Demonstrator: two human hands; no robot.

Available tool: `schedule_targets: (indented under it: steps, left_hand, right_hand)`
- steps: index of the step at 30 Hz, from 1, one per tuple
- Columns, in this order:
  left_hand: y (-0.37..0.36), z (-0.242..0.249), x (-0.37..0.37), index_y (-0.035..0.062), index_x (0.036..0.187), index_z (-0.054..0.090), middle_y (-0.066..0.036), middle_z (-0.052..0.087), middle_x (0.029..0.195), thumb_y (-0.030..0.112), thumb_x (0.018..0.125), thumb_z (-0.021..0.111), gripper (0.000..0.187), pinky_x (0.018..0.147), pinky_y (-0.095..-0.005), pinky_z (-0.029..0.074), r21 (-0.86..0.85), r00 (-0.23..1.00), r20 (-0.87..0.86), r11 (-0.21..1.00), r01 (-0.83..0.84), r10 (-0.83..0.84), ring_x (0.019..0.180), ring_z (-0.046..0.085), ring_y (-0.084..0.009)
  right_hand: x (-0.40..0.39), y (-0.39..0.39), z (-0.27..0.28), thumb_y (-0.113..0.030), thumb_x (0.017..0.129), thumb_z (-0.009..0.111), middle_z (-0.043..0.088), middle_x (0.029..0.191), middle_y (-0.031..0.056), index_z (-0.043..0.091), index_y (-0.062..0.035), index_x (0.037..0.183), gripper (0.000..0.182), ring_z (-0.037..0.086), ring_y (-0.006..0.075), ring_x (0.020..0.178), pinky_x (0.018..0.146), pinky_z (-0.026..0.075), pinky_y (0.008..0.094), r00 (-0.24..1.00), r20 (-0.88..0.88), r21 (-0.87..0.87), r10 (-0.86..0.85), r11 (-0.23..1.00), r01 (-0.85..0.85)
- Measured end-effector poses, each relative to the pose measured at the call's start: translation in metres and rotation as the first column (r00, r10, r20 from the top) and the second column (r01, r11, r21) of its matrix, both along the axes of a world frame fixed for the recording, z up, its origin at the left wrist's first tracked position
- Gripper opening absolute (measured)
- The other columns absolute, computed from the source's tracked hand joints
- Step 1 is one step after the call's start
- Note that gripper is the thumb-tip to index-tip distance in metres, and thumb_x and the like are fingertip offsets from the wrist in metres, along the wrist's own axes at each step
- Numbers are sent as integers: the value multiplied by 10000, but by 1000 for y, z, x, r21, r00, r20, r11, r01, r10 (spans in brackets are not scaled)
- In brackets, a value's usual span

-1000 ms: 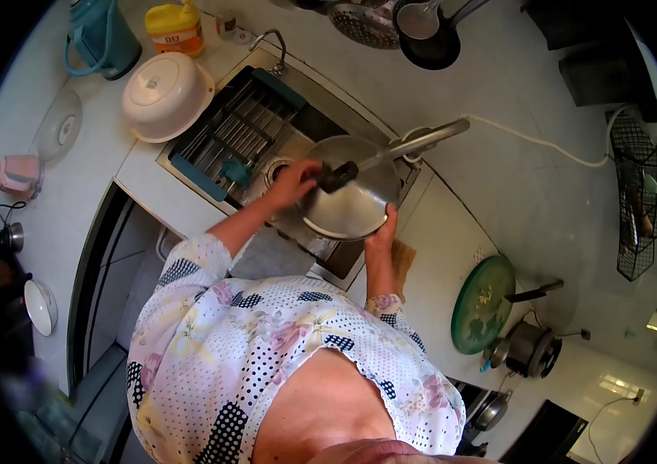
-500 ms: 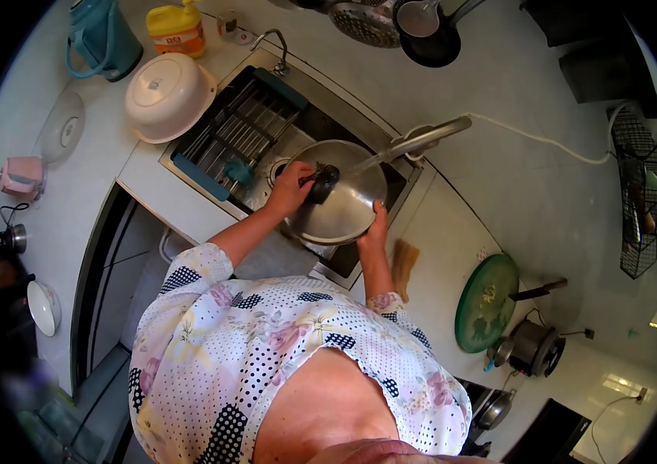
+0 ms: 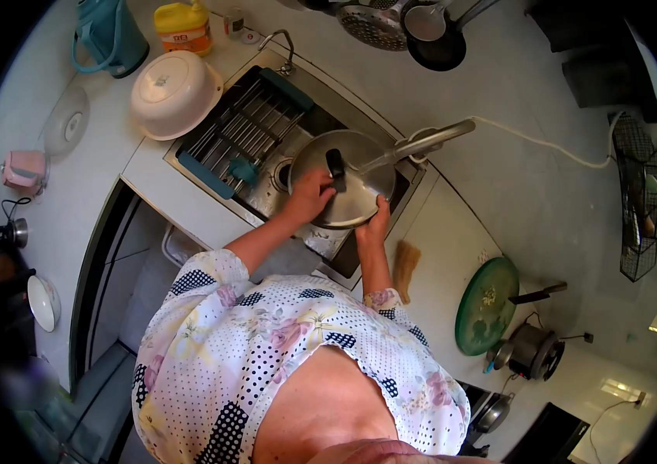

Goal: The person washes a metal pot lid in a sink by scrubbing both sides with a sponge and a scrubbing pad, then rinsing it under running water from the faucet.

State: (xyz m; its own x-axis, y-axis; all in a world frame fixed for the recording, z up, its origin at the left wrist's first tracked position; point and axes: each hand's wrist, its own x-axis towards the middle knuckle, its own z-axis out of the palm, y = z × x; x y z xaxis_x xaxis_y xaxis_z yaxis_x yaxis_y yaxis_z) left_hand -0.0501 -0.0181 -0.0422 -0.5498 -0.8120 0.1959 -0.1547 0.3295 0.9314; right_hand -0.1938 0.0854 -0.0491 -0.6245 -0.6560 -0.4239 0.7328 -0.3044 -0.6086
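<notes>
A round metal basin (image 3: 359,207) is held over the sink, tilted, beneath the faucet (image 3: 435,139), with a stream of water falling into it. My right hand (image 3: 375,220) grips the basin's near right rim, thumb on top. Inside the basin, my left hand (image 3: 311,198) has its fingers closed on a small black scrubber (image 3: 334,164). Part of the scrubber is hidden by the fingers, and its exact kind is hard to make out. To the left, a drying rack (image 3: 255,120) with a teal cloth (image 3: 243,170) on it spans the sink (image 3: 270,199).
Left of the sink are an upturned pink basin (image 3: 170,93), a yellow bottle (image 3: 183,29) and a blue jug (image 3: 110,39). On the right counter lie a brown brush-like thing (image 3: 406,267), a green cutting board (image 3: 491,309) and a knife (image 3: 537,294).
My left hand has moved toward me within the basin, and the scrubber has turned to point upward. The basin has shifted slightly up and right in view and tilted differently.
</notes>
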Motion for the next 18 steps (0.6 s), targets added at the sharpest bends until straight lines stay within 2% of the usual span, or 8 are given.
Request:
schedule_targets:
  steps: [2, 3, 6, 7, 10, 14, 17, 18]
  left_hand:
    - [16, -5, 0, 13, 1062, 480, -153, 615, 937, 53, 756, 681, 368, 749, -337, 499, -90, 998, 3, 994, 67, -67, 898, 627, -280]
    - [18, 1, -3, 13, 1031, 507, -146, 596, 920, 45, 750, 676, 329, 740, -344, 496, -49, 998, -43, 998, 39, -41, 883, 623, -288]
    - [1, 17, -16, 8, 977, 537, -143, 590, 905, 42, 740, 678, 278, 710, -358, 489, -158, 999, -36, 987, -17, 12, 843, 613, -309]
    - [1, 26, -17, 15, 930, 557, -139, 584, 889, 13, 717, 669, 241, 699, -368, 476, -223, 999, -25, 974, -36, 31, 819, 585, -319]
    - [2, 30, -10, 11, 885, 559, -135, 580, 854, -2, 698, 619, 196, 676, -350, 468, -466, 993, -20, 880, 92, -115, 767, 557, -309]
    - [-6, -22, 10, 32, 918, 584, -132, 588, 905, -1, 700, 646, 229, 722, -390, 453, -576, 996, -76, 817, -10, -41, 823, 545, -329]
    - [-29, -24, 18, 35, 909, 588, -123, 595, 906, 0, 698, 648, 222, 722, -390, 455, -337, 987, 11, 930, -149, 162, 824, 548, -326]
    - [-26, -18, 14, 37, 913, 590, -122, 597, 904, -1, 697, 649, 227, 720, -389, 457, -366, 995, -11, 926, -93, 95, 827, 550, -325]
  right_hand:
    - [0, 1, -2, -173, 841, 532, 571, 1038, 139, 500, 24, 1080, 311, 579, 267, 946, 830, 477, 398, 996, -86, 47, -33, 998, 37]
    - [1, -1, -4, -170, 841, 534, 570, 1041, 138, 499, 26, 1081, 312, 577, 265, 949, 830, 476, 397, 991, -129, 67, -44, 996, 53]
    - [11, -1, 4, -166, 840, 539, 566, 1036, 128, 501, 23, 1073, 302, 573, 258, 946, 830, 471, 391, 997, -81, 62, -2, 998, 7]
    - [11, -3, -3, -166, 841, 542, 561, 1024, 121, 504, 15, 1064, 290, 573, 254, 928, 821, 472, 383, 995, -90, 47, -52, 997, 57]
    - [8, -5, 5, -166, 841, 543, 556, 1021, 120, 502, 11, 1061, 286, 568, 254, 925, 816, 473, 385, 988, -108, 78, -107, 990, 115]
    - [-7, 7, -4, -175, 846, 527, 555, 1073, 145, 489, 19, 1090, 314, 554, 272, 997, 865, 459, 404, 993, -42, 16, -112, 993, 113]
    - [-6, 13, 3, -186, 859, 501, 551, 1103, 156, 485, 21, 1109, 325, 556, 281, 1005, 884, 455, 410, 1000, -8, -11, -29, 1000, 29]
    - [-8, 12, -1, -191, 862, 494, 551, 1107, 156, 483, 21, 1116, 331, 556, 282, 1005, 885, 455, 411, 999, -16, 2, -36, 999, 36]
